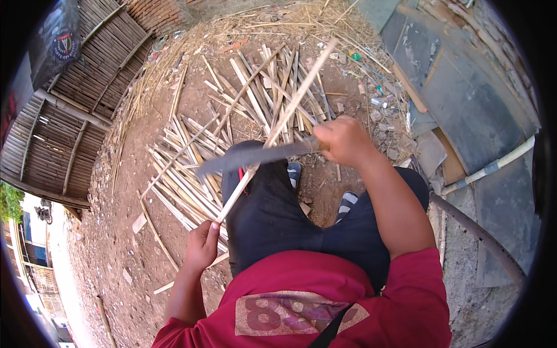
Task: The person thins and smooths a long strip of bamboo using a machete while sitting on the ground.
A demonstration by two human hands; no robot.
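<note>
My left hand point(203, 243) is closed round the lower end of a long, pale bamboo strip point(301, 90), which slants up and away to the right over my thigh. In my right hand point(346, 139) is the handle of a machete point(255, 156). Its broad grey blade, a little blurred, points left and lies across the strip just above my knee. Whether the edge bites into the strip I cannot tell. Under and beyond the blade, split bamboo strips point(180, 191) lie in a loose heap on the ground.
A second heap of bamboo pieces point(261, 87) lies straight ahead, with dry straw point(278, 20) behind it. Woven bamboo panels point(87, 87) stand at the left. Dark sheets point(464, 98) and a pipe point(493, 165) line the right side. Litter and stones point(380, 104) dot the dirt.
</note>
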